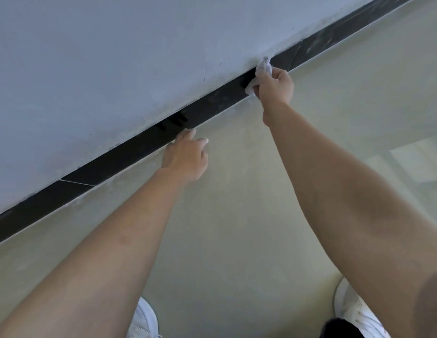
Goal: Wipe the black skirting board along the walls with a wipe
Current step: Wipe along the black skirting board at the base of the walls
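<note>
The black skirting board (pixel 129 154) runs diagonally from the lower left to the upper right, between the pale wall and the floor. My right hand (pixel 276 86) is shut on a crumpled white wipe (pixel 262 69) and presses it against the board's face. My left hand (pixel 185 154) rests on the floor just below the board, fingers apart, fingertips touching the board's lower edge. It holds nothing. The stretch of board beyond the wipe, toward the upper right (pixel 334 37), looks dusty and grey.
A pale grey-blue wall (pixel 115 57) fills the upper left. The beige glossy floor (pixel 237 215) fills the rest, with a bright window reflection (pixel 417 162) at the right. My two white shoes (pixel 144 320) (pixel 354 311) stand at the bottom edge.
</note>
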Demonstrator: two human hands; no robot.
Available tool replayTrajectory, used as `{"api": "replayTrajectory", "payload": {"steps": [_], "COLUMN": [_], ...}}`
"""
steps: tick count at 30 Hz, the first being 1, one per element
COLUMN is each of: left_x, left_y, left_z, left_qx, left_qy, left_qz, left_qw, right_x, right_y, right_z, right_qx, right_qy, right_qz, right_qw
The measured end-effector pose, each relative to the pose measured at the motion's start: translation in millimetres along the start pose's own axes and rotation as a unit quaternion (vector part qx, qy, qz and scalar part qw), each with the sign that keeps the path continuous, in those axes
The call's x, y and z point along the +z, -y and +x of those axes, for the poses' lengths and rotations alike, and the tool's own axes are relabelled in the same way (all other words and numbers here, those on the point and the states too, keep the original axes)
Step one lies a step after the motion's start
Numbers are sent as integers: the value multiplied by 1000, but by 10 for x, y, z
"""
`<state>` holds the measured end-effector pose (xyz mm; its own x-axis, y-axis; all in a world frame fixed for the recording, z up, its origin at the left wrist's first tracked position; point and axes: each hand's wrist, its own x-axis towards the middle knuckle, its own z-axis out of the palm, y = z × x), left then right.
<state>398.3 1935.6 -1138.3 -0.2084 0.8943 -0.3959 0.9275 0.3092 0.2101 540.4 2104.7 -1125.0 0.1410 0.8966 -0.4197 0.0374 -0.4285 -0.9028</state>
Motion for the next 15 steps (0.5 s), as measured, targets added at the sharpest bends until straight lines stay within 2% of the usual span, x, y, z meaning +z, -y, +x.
{"api": "replayTrajectory", "payload": {"steps": [2,4,8,9,10,13,15], "left_x": [12,64,186,198,199,175,157], "left_y": [108,231,439,465,477,459,432], "left_z": [-62,-100,-144,-150,-155,-171,-179], "left_qx": [-23,-52,-72,-67,-63,-62,-62], "left_qy": [-15,-24,19,30,38,65,84], "left_qz": [-8,-13,-35,-32,-30,-25,-14], "left_qw": [1000,998,997,997,997,996,994], "right_x": [40,206,424,426,405,265,154], "right_y": [42,-44,-468,-518,-526,-345,-191], "right_z": [2,-170,-621,-650,-617,-324,-161], "right_qx": [16,36,42,38,37,29,25], "right_qy": [3,30,185,201,193,72,29], "right_qz": [47,16,-104,-119,-128,-108,-84], "right_qw": [999,999,976,972,972,991,996]}}
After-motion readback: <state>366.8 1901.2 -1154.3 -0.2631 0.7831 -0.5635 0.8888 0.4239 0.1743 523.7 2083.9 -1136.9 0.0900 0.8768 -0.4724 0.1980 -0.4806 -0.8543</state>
